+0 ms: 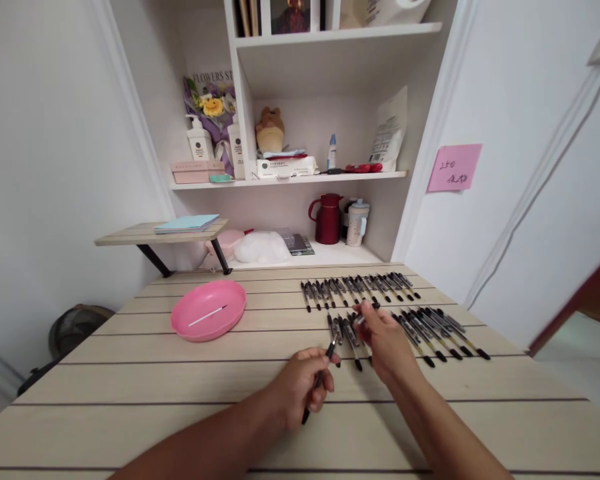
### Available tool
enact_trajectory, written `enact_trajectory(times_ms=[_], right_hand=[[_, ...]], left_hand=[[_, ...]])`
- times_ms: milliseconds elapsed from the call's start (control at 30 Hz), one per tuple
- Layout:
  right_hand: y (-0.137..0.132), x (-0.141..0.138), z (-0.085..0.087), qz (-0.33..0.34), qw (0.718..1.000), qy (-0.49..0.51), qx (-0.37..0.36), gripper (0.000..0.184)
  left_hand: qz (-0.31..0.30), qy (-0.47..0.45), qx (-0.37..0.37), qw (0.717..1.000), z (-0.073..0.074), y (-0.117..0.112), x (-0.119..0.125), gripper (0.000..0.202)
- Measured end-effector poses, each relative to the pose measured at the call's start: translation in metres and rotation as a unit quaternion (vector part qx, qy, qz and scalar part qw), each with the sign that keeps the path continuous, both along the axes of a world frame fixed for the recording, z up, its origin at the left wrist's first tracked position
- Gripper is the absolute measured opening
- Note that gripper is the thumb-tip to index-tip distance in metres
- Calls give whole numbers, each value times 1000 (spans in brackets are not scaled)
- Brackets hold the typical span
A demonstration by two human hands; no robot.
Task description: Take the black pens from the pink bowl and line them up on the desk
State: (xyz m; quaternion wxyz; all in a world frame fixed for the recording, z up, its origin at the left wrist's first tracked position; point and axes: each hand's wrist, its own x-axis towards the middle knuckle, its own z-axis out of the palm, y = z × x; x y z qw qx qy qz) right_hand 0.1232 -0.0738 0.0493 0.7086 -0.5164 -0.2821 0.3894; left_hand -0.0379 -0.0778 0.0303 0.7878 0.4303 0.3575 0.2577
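My left hand point(305, 383) is closed around a black pen point(319, 379), whose narrow tip points up and away to the right. My right hand point(387, 337), fingers pinched, grips a small clear-and-black pen part point(361, 319); the fingers cover much of it. Under and beside the right hand lies a front row of pens point(430, 333) with black ends, partly hidden by that hand. Behind it runs a second row of pens point(360, 289). To the left, a pink plate point(210, 331) holds a thin white pen refill point(206, 316) with a dark tip.
A small raised shelf point(125, 233) with blue paper point(187, 223) stands at the table's back left. Behind the table is a white shelving unit holding a red jug point(329, 219) and a pale cup point(357, 223). A pink note point(454, 168) is on the right wall.
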Motion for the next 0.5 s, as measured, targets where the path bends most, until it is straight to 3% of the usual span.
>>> enact_trajectory(times_ms=[67,167,300,400,500], right_hand=[[10,12,5,-2,999,-49,-19,39],[25,22,4,56,988,-131,-68,31],[43,22,-3,137,952,-241,-133,20],[55,19,-1,159,904,-363,-162,16],[62,11,4,137,827,-515,-176,26]], left_hand=[[27,-12,-12,999,0,6,-1,30],[46,-34,-25,998,0,14,-4,30],[38,-64,-27,997,-4,16,-7,33],[37,-81,-23,996,-7,16,-9,32],[48,-88,-19,995,-7,16,-10,31]])
